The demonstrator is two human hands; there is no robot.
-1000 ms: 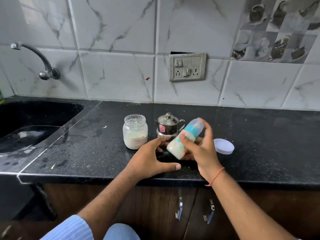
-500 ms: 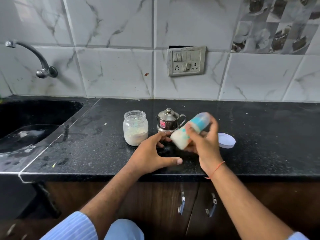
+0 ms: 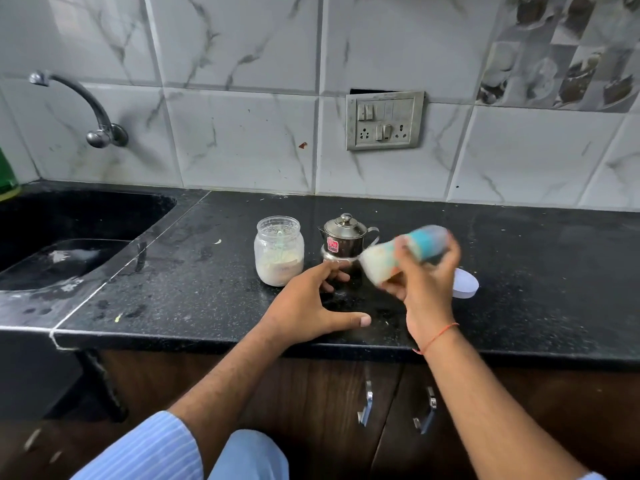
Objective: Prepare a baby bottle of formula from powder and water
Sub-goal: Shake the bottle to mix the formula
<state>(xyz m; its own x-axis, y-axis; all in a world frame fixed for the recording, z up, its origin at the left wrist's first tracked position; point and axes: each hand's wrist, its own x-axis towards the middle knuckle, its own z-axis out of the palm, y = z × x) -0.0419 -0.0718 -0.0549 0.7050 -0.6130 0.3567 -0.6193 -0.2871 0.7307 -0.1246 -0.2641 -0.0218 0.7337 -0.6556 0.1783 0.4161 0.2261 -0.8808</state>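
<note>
My right hand point(image 3: 424, 292) grips a baby bottle point(image 3: 391, 256) with a blue cap, tilted almost on its side above the counter and blurred by motion; milky liquid fills its lower part. My left hand point(image 3: 311, 308) rests open on the black counter point(image 3: 536, 271), fingers spread toward a small lidded steel pot point(image 3: 343, 239). To the left of the pot stands an uncapped clear jar point(image 3: 278, 251) with white powder in its lower half. A white lid point(image 3: 465, 284) lies on the counter behind my right hand.
A black sink point(image 3: 69, 233) lies at the left with a wall tap point(image 3: 86, 109) above it. A switch and socket plate point(image 3: 384, 120) sits on the tiled wall. Cabinet doors with metal handles point(image 3: 367, 405) are below the counter edge.
The bottle in my right hand has swung from steeply tilted to nearly horizontal and now blurs with motion. My left hand has stayed on the counter.
</note>
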